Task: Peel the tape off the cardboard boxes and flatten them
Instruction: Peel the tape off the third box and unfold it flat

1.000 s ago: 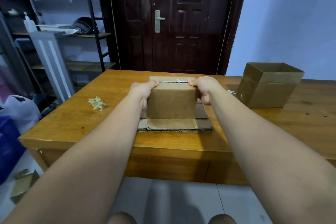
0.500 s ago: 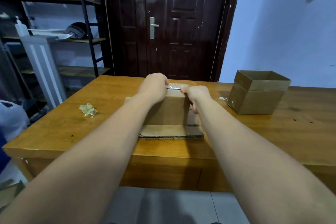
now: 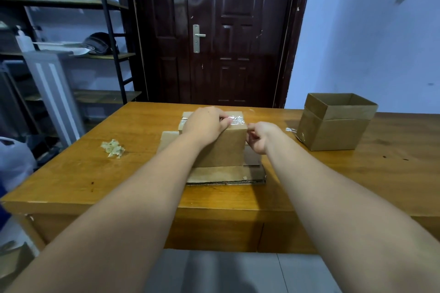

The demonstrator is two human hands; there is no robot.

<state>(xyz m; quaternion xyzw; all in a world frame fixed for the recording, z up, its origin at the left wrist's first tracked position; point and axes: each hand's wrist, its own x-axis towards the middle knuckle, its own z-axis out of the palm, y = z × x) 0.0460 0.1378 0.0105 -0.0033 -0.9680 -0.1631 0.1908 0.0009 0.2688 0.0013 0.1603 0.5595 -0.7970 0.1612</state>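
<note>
Nearest the table (image 3: 71, 173) edge there's a flattened cardboard piece (image 3: 226, 175); a sealed box (image 3: 223, 147) sits right on top of it; left hand (image 3: 204, 123) is planted on the box lid, fingers curled, thumb and fingertip pinching the shiny tape (image 3: 237, 119); right hand (image 3: 259, 137) is curled up at the box's top right edge, can't tell if it's got any tape; off left a tape wad (image 3: 113, 148); farther right an open box (image 3: 333, 123), well apart.
</note>
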